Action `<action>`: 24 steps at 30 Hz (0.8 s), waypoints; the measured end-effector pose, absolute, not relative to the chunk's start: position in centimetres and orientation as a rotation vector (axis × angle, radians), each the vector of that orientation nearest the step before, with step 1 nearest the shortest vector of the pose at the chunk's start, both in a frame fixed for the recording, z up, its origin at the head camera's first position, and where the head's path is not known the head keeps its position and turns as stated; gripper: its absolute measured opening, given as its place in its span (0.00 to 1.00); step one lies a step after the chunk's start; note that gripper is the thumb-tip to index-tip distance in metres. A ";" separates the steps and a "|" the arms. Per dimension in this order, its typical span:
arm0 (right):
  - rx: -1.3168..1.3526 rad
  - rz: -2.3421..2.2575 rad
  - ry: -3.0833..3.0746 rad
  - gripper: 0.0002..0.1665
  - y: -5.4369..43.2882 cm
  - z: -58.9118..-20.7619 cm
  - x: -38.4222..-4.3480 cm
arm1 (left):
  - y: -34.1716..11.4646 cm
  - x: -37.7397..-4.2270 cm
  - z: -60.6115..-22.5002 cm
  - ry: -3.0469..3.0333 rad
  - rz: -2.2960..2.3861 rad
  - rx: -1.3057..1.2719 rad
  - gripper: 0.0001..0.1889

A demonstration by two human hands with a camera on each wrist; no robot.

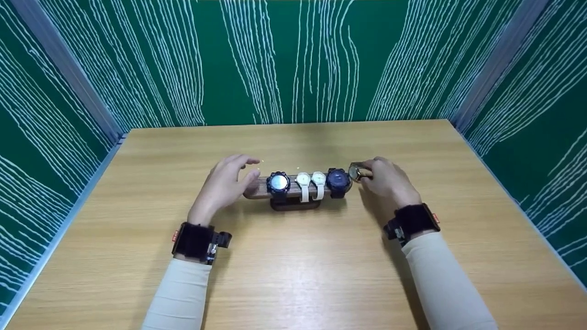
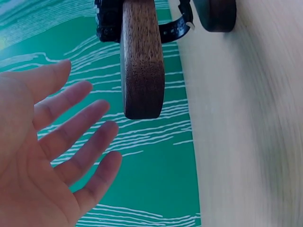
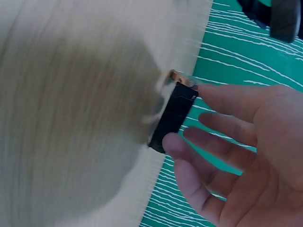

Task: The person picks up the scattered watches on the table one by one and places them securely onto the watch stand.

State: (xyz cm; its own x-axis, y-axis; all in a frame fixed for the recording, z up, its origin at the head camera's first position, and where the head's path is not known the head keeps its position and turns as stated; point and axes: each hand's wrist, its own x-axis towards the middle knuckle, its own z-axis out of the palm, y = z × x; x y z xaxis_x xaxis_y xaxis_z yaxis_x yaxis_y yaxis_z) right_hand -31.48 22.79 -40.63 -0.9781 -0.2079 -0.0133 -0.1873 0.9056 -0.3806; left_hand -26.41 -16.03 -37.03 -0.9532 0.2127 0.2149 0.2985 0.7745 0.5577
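Observation:
A wooden watch stand (image 1: 257,189) carries several watches: a black watch (image 1: 279,182) at left, two white watches (image 1: 303,180) in the middle and a dark blue watch (image 1: 338,180) at right. Beyond its right end, my right hand (image 1: 390,182) pinches a gold-coloured watch (image 1: 354,172) between thumb and fingers. In the right wrist view this watch's black strap (image 3: 174,112) hangs near the fingertips. My left hand (image 1: 223,185) is beside the stand's left end, its fingers spread and relaxed. The left wrist view shows that end (image 2: 143,90) apart from the fingers.
The stand rests on a dark base (image 1: 296,207) on a light wooden table (image 1: 293,266). Green panels (image 1: 316,59) with white lines rise behind the table and at both sides. A wrist device (image 1: 195,243) is worn on each arm.

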 end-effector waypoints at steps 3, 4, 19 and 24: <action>-0.349 -0.603 2.985 0.16 22.8 -41.1 -31.7 | -16.1 -26.4 -37.0 -2.819 -0.923 -0.419 0.18; -0.365 -0.600 2.978 0.12 22.8 -41.3 -31.8 | -16.0 -26.4 -37.0 -2.817 -0.926 -0.421 0.18; -0.446 -0.712 3.005 0.09 22.1 -39.2 -30.5 | -16.0 -26.1 -36.3 -2.761 -0.887 -0.416 0.14; -0.458 -0.897 3.032 0.07 21.2 -36.7 -29.3 | -15.8 -25.9 -35.9 -2.728 -0.876 -0.429 0.14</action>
State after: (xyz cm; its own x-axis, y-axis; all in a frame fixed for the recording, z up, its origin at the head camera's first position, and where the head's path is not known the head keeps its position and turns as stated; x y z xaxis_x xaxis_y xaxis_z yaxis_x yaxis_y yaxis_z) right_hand -29.30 21.21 -36.66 -0.9575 -0.2567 0.1313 -0.2868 0.8015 -0.5247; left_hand -25.87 -15.80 -35.93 -0.9271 0.2017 0.3159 0.3479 0.7765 0.5254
